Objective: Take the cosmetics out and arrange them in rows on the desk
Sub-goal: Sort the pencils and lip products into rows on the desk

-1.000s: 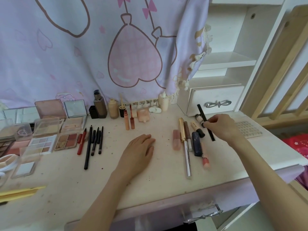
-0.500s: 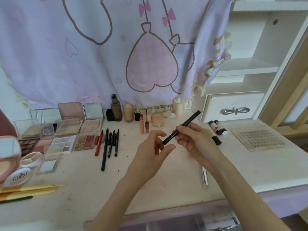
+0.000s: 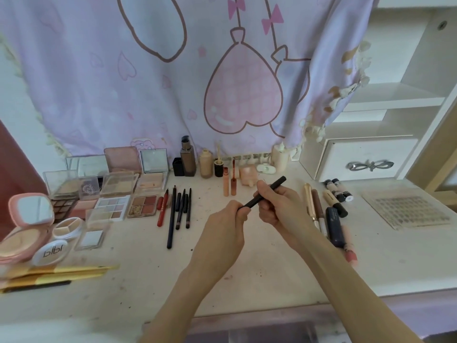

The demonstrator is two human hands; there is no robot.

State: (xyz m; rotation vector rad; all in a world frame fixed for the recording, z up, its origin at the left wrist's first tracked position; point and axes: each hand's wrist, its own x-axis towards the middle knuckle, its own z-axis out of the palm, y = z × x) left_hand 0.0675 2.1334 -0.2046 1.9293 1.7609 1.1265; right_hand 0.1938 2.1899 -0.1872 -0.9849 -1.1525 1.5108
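A thin black pencil [image 3: 276, 183] is held tilted above the middle of the desk [image 3: 272, 273], its upper end pointing right. My left hand [image 3: 226, 226] pinches its lower end and my right hand [image 3: 279, 206] grips its middle. To the left lies a row of pencils [image 3: 176, 209], with a red one beside them, and several eyeshadow palettes [image 3: 142, 205]. Right of my hands lie tubes and sticks [image 3: 332, 222] side by side. Bottles [image 3: 188, 160] stand along the back.
Compacts and a round white jar [image 3: 50, 251] crowd the left edge, with yellow-handled brushes [image 3: 57, 272] in front. A sheet of stickers [image 3: 405, 211] lies at the right. A white drawer unit [image 3: 366, 162] stands at back right. A lilac curtain hangs behind.
My right hand lifted the black pencil from the right group and brought it to the middle. My left hand rose from the desk and took its lower end. The camera turned left.
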